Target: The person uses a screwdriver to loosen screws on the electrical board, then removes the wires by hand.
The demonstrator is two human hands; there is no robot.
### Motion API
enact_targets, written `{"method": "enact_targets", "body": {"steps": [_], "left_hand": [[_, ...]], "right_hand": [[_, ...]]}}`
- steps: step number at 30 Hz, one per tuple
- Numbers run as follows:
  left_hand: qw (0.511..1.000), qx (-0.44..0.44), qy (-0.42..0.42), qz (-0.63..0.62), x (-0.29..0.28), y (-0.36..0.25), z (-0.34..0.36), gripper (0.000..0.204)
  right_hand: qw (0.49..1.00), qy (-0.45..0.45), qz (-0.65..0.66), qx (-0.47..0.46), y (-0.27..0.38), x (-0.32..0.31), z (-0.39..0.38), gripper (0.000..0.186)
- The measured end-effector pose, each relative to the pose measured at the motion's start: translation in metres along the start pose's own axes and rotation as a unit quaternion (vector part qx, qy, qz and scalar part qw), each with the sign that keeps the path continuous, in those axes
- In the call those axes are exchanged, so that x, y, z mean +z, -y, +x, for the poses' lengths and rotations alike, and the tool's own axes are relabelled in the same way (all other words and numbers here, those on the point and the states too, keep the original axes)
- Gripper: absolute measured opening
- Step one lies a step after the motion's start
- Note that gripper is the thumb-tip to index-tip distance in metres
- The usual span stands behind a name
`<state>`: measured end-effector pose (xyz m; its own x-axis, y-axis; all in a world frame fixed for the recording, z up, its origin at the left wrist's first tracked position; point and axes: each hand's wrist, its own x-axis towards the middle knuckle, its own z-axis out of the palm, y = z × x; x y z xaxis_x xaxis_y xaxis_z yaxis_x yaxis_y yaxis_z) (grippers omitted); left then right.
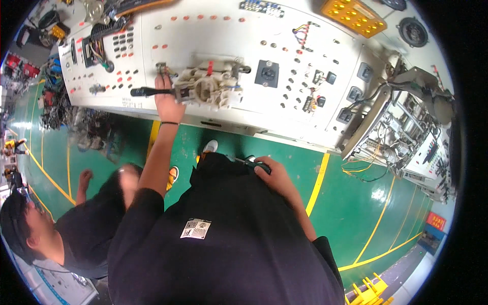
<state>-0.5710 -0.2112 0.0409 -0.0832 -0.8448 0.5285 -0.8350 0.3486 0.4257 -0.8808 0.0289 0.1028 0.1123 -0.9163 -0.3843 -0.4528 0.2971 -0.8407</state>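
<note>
My left hand (169,108) reaches forward onto the white panel, its fingers passing under the black stalk (149,92) of a switch. The fingertips close on a small metal part (161,67), whose kind I cannot make out. Just right of this hand lies a beige steering-column switch assembly (208,86) with a red piece on top; it looks slightly blurred. Close to my body, my right hand (273,175) grips a screwdriver (261,165) by its dark green handle, and the shaft points left.
The white panel (229,40) bears rows of sockets and a square black connector (267,74). On the right stands an opened unit with wiring (394,132). A person in black (84,229) is close on my left. Below is a green floor (345,203) with yellow lines.
</note>
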Motion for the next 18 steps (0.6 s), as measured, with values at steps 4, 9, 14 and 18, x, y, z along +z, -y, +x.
{"method": "enact_targets", "body": {"steps": [4,9,14,18], "left_hand": [[0.997,-0.048,0.018,-0.058,0.015,0.005,-0.018,0.081],[0.989,-0.1,0.108,-0.023,0.041,0.066,-0.042,0.08],[0.939,0.15,0.056,0.306,0.029,0.021,-0.027,0.04],[0.98,0.022,0.145,0.136,0.029,0.015,-0.031,0.04]], "right_hand": [[0.999,-0.019,0.014,-0.036,-0.004,-0.007,-0.005,0.03],[0.992,-0.067,0.102,-0.042,-0.024,-0.008,-0.009,0.026],[0.973,-0.087,0.211,0.044,-0.034,-0.017,-0.017,0.023],[0.939,-0.107,0.315,0.091,-0.035,-0.027,-0.023,0.021]]}}
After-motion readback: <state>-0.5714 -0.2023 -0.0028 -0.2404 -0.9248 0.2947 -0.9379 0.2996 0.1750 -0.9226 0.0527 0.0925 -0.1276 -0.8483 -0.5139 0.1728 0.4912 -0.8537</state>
